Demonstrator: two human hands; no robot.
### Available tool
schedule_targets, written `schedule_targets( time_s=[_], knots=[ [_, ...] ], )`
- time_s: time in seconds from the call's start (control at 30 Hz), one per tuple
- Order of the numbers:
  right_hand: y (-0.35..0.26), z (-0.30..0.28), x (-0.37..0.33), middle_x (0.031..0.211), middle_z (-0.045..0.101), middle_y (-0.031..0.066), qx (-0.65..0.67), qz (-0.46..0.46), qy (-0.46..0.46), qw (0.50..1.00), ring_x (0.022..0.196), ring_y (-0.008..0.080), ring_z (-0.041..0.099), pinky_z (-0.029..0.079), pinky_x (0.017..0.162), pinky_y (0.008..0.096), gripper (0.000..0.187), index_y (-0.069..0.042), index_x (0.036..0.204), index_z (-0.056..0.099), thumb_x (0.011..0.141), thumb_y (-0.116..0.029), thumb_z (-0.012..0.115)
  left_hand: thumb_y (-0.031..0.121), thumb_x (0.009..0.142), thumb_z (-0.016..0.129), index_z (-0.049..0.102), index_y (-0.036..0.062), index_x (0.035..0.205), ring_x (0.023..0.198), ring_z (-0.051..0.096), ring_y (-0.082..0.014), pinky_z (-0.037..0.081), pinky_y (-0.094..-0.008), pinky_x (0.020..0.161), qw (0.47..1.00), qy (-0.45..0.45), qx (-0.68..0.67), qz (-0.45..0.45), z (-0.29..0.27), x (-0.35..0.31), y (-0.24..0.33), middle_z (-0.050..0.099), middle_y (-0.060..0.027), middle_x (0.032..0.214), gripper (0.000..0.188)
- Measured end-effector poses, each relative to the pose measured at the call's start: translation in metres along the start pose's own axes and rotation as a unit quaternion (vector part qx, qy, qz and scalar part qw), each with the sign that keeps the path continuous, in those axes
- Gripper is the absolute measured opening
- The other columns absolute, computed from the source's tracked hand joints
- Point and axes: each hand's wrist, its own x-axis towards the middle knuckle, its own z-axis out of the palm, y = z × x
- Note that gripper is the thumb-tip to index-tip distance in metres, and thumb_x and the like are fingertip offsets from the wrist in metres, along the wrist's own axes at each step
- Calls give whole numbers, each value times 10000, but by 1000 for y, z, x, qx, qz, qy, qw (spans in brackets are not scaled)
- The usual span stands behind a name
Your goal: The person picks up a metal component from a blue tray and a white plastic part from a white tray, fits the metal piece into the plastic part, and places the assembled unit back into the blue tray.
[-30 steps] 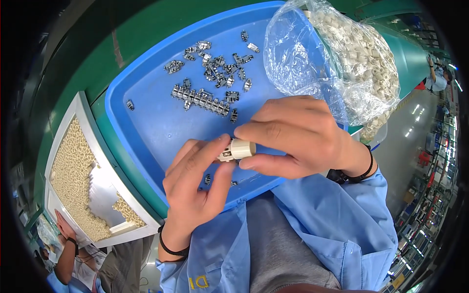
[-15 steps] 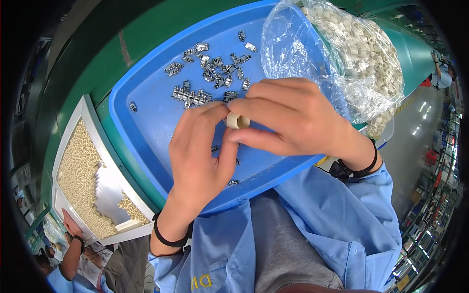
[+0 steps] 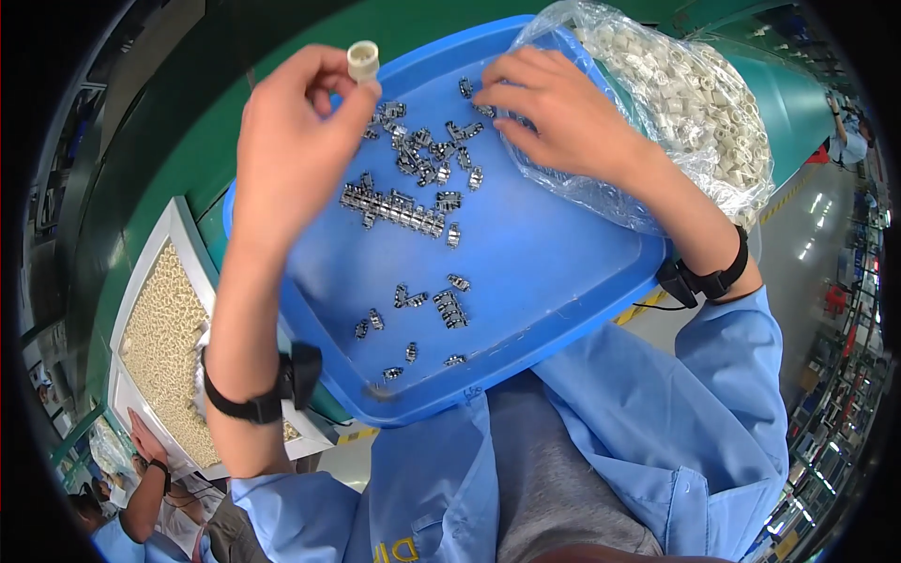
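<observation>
- Left hand (image 3: 305, 141): fingertips grip ring (image 3: 363, 61), cream, hollow, cylindrical.
- Right hand (image 3: 563, 113): thumb and fingers parted, beside shiny metal clip (image 3: 465, 87) in smooth blue tray (image 3: 535, 244).
- Ring: well left of right hand.

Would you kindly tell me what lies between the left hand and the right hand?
In the head view, small metal parts lie scattered on the blue tray between the left hand and the right hand.
</observation>
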Motion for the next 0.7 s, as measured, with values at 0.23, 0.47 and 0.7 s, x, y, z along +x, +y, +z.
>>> schedule_targets(
  time_s=[0.23,0.47,0.7],
  knots=[
    [4,13,4,1004,643,43,-25,-32,-19,999,1048,252,600,444,1006,406,163,-62,1008,719,845,-63,714,191,833,768,711,16,999,763,619,-99,498,-278,748,981,-142,124,-49,0,104,-76,675,-6,821,248],
    [7,8,6,955,639,37,-37,-45,36,998,951,241,612,459,969,397,124,-66,939,700,823,-77,745,135,884,750,674,30,940,735,496,-39,423,-230,707,983,-171,56,-42,25,137,-102,578,54,767,141],
    [2,-2,8,901,637,33,9,-38,86,996,894,242,612,468,869,386,111,-63,873,695,801,-79,778,191,821,795,710,41,988,744,580,-97,485,-267,740,983,-175,45,-21,33,145,-118,652,7,809,240]
  ],
)
